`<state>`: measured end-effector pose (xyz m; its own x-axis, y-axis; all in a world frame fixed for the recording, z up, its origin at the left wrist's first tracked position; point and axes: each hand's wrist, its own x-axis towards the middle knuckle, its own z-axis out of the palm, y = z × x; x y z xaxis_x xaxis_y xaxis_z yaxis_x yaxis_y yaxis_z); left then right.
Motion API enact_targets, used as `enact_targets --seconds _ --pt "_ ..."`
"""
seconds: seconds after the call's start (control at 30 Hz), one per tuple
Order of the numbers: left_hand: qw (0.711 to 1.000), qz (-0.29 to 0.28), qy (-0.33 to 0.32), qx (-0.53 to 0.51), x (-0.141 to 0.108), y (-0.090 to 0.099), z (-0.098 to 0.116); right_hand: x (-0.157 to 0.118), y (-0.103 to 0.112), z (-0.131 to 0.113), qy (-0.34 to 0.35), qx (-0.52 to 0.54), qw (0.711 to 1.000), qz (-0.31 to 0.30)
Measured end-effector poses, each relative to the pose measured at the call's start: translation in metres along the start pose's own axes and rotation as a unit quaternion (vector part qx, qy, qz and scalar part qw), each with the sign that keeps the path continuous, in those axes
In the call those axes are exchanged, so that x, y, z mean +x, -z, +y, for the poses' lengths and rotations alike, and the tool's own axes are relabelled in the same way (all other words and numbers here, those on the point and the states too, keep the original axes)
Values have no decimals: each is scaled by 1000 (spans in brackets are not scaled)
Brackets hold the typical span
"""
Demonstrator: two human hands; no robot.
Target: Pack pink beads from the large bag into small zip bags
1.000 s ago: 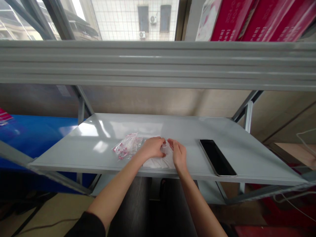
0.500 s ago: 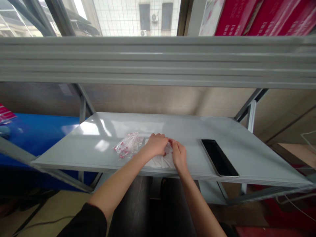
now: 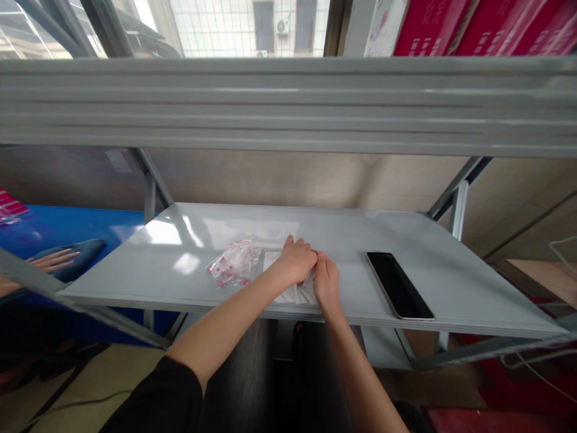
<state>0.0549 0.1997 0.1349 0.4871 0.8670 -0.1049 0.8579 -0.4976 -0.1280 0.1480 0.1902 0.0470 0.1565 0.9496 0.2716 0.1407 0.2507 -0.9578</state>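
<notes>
My left hand [image 3: 297,262] and my right hand [image 3: 327,281] meet over the shelf, fingers closed and fingertips together. Between them is a small clear plastic bag [image 3: 310,278], mostly covered by the fingers, and what is in it I cannot make out. Beneath the hands lies a white sheet [image 3: 288,294] that looks like thin paper or tissue. Left of it rests a loose pile of clear zip bags [image 3: 234,261] with red edges and small red marks.
A dark-screened tablet or large phone [image 3: 399,285] lies on the grey shelf [image 3: 324,222] at the right. A thick grey beam [image 3: 288,108] crosses above. Red boxes [image 3: 433,27] stand up there. Another person's hand [image 3: 54,261] rests at the far left, near a blue surface [image 3: 85,222].
My left hand has shifted slightly right, its fingers tighter against the right hand, so less of the bag shows. Another person's hand has come into view at the far left.
</notes>
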Motion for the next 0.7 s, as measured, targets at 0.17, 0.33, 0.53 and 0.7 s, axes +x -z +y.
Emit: enact_targets --seconds 0.17,0.33,0.53,0.7 --pt "1000 20 -19 12 1 -3 1 -2 1 -3 -8 19 1000 -10" --pt "998 42 -39 19 2 -4 8 -2 2 -2 -12 42 999 -13" --pt "997 45 -61 10 1 -2 2 -1 1 0 -15 53 998 -5" --pt "998 12 -60 10 0 -5 -18 1 -2 10 -27 74 997 7"
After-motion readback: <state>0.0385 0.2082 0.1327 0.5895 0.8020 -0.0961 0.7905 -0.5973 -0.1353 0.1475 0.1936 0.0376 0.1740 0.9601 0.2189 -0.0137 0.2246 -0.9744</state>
